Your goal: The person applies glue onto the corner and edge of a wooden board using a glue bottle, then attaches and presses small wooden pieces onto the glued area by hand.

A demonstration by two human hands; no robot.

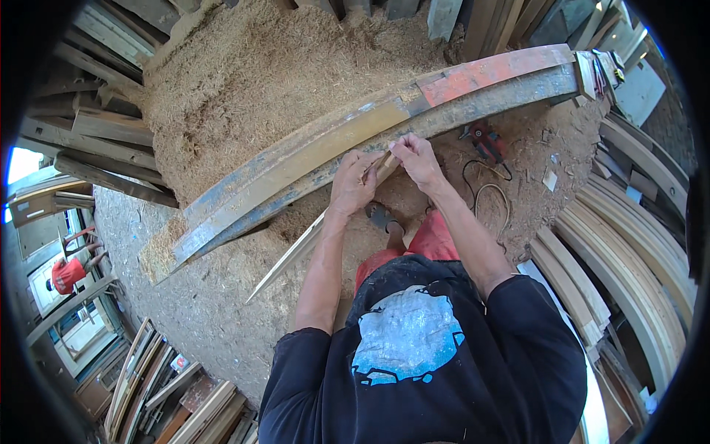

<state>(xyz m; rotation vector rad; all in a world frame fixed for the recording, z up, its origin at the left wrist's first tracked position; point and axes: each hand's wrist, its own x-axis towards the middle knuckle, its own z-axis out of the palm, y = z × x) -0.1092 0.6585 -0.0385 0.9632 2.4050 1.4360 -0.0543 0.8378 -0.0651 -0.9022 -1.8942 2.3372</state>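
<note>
A long pale wooden strip (290,260) slants up from the lower left, passes behind my left forearm and comes out between my hands. My left hand (353,181) is closed around its upper part. Close beside it, the fingertips of my right hand (418,163) are pinched together at the strip's upper end. Whatever small thing they grip there is hidden. Both hands are over the near edge of a long curved workbench (296,164), whose worn top is partly tan and partly red.
Sawdust (237,96) is heaped beyond the bench. A red power tool (484,140) with a cord lies on the floor to the right. Curved wooden pieces (625,259) are stacked at far right, and more boards (200,414) at lower left. A person in red (68,275) is at far left.
</note>
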